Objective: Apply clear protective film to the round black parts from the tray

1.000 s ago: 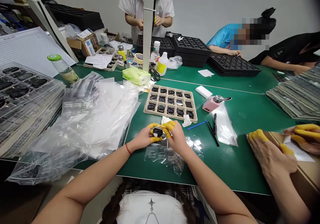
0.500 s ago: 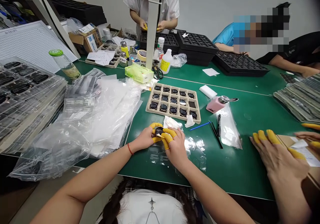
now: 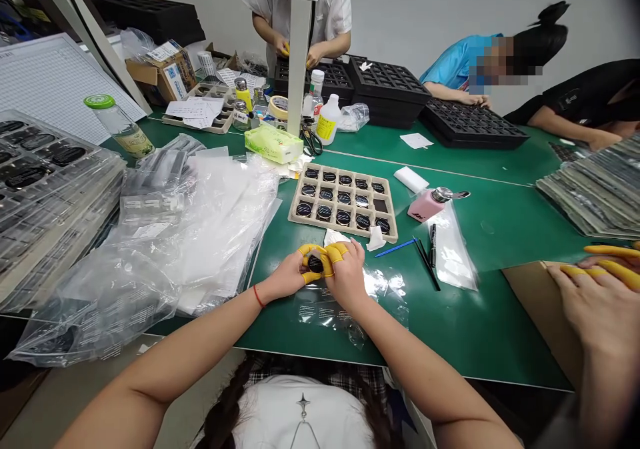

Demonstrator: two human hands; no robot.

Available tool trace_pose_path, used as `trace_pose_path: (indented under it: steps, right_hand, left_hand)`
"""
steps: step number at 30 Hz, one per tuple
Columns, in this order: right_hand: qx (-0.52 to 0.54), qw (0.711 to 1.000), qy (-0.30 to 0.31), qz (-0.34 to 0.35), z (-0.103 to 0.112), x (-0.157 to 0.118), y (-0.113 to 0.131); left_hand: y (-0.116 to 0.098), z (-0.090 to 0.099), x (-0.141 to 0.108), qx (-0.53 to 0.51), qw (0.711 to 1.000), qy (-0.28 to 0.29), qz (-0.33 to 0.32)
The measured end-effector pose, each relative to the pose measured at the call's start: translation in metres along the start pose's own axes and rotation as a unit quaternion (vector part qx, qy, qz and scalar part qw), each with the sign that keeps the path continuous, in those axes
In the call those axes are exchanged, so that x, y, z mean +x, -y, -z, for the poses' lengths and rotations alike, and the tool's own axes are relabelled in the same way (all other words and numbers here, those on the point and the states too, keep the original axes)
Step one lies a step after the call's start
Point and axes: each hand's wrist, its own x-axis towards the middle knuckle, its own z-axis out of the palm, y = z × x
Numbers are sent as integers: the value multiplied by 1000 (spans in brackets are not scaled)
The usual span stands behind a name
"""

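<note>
A small round black disc (image 3: 315, 263) with pale print is pinched in my left hand (image 3: 289, 274), thumb below and fingers above, just over the table edge nearest me. Yellow finger cots cover the fingertips. My right hand (image 3: 345, 272) is closed, its curled fingers pressed at the disc's right edge; they partly hide it. Under both hands lies clear printed film (image 3: 325, 312). Just beyond them are a crumpled white tissue (image 3: 337, 237) and a beige compartment tray (image 3: 294, 218) of similar black discs, with one compartment at the right showing no disc.
Plastic bags (image 3: 215, 215) and stacked clear trays (image 3: 55, 202) fill the left. To the right are a pink pump bottle (image 3: 427, 205), a blue stick (image 3: 395, 247) and a black marker (image 3: 433, 245). A co-worker's hands hold cardboard (image 3: 535, 302) at far right. Black trays (image 3: 390, 102) stand across the table.
My right fingers have shifted from the disc's front to its right edge, and the disc is tilted differently. The co-worker's cardboard at the right has swung up on its side.
</note>
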Motion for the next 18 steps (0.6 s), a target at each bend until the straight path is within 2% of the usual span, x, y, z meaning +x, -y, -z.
trace_pose_path:
  steps: [5,10,12,15,18]
  right_hand:
    - [0,1000,18,-21,-5,13,-9]
    - [92,995,32,-19,8,19,-20]
    - [93,994,56,26,15,13,-19]
    - [42,992,88,82,19,-4,-9]
    - [31,991,101,77,16,-22,-3]
  left_hand:
    - [-1,1,1,-23,1000,4,-5]
    - [-4,1,1,-20,999,-20,15]
    - [-4,1,1,-15,999,-18,21]
    - [-2,1,2,-18,1000,-17,19]
    - [2,0,3,-15,1000,-16,19]
